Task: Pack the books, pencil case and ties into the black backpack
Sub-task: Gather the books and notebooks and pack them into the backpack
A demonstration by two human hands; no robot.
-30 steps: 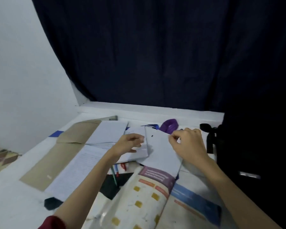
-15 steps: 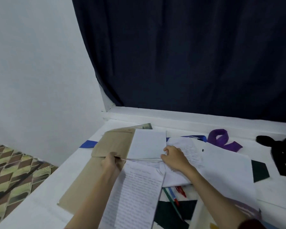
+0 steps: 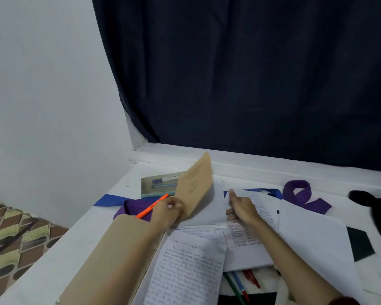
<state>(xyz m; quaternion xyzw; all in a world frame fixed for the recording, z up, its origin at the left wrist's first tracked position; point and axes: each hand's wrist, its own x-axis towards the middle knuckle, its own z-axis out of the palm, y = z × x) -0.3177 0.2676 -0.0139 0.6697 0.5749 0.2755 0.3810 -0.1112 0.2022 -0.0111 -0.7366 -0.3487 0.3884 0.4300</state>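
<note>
Left hand [image 3: 168, 209] pinched the brown exercise-book cover [image 3: 194, 188], tilting it up toward 12 o'clock; right hand [image 3: 242, 209], fingers loosely curled, pressed the written pages [image 3: 209, 211].

It looks like a room in a home: a white worktop [image 3: 59, 252] strewn with handwritten exercise books [image 3: 185, 271] stands against a plain wall [image 3: 42, 95], dark curtain [image 3: 251, 73] and patterned floor [image 3: 11, 236].

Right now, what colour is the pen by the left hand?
Orange pen, lying on purple cloth beside the left hand. Head view, the only one.
</note>
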